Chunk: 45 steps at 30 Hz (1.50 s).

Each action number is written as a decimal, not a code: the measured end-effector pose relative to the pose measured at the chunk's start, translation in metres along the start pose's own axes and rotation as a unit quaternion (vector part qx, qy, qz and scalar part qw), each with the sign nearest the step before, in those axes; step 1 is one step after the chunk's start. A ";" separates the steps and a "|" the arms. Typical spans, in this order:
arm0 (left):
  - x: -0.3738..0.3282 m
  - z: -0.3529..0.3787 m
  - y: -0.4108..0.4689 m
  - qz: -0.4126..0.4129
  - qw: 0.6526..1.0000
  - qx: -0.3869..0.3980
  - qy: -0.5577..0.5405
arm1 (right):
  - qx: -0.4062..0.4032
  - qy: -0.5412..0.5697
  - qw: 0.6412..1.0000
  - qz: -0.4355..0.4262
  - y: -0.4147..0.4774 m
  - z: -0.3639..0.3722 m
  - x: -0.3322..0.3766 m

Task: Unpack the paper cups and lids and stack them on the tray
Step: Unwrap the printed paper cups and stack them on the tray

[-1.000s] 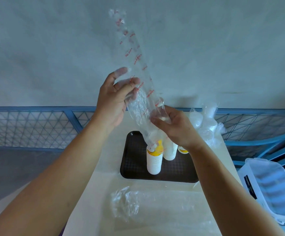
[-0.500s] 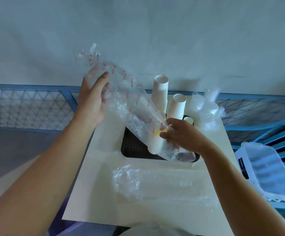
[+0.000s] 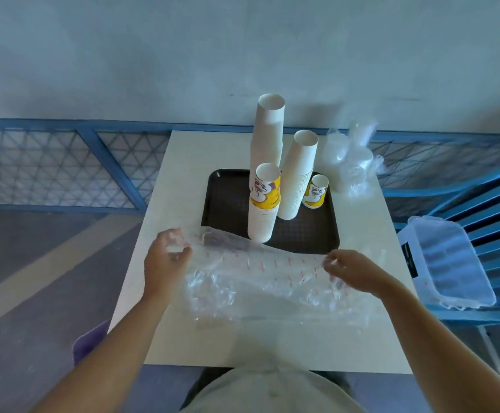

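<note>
Three stacks of paper cups stand on the dark tray (image 3: 228, 198): a tall white stack (image 3: 268, 129) at the back, a second white stack (image 3: 298, 177) to its right, and a front stack topped with a yellow printed cup (image 3: 264, 204). A single yellow cup (image 3: 316, 192) stands at the tray's right. An empty clear plastic sleeve with red print (image 3: 260, 263) lies stretched across the table in front of the tray. My left hand (image 3: 166, 257) pinches its left end and my right hand (image 3: 353, 272) pinches its right end. Bagged clear lids (image 3: 350, 162) sit right of the tray.
Another crumpled clear wrapper (image 3: 242, 296) lies under the sleeve on the white table (image 3: 177, 162). A clear plastic bin (image 3: 448, 260) rests on a blue chair at the right. A blue mesh railing (image 3: 64, 162) runs behind the table.
The sleeve came off the cup stack and both hands lowered it flat onto the table in front of the tray. The front cup stack now stands bare.
</note>
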<state>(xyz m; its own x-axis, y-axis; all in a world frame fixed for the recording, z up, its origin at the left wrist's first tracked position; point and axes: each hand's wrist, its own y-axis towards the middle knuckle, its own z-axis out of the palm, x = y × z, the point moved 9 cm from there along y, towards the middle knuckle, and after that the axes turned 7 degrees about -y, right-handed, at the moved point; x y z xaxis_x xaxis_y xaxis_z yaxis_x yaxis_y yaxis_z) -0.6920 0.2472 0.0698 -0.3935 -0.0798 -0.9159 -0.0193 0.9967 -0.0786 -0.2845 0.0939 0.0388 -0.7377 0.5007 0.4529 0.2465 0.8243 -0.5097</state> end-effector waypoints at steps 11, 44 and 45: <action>0.057 0.058 -0.031 -0.031 0.967 0.098 0.233 | -0.091 -0.100 0.987 0.089 0.016 -0.012 -0.071; 0.108 0.168 -0.061 0.286 0.765 0.292 0.498 | -0.125 -0.206 0.963 -0.118 0.049 0.193 0.080; 0.111 0.168 -0.060 0.286 0.762 0.295 0.499 | -0.125 -0.207 0.963 -0.118 0.049 0.196 0.075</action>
<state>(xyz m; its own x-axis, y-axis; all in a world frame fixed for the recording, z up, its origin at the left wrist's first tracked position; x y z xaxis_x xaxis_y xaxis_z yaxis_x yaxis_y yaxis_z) -0.5799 0.1762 -0.0929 -0.6913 0.7102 -0.1331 0.7198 0.6609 -0.2124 -0.4512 0.1202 -0.0951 -0.9667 0.1850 0.1770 0.1461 0.9663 -0.2117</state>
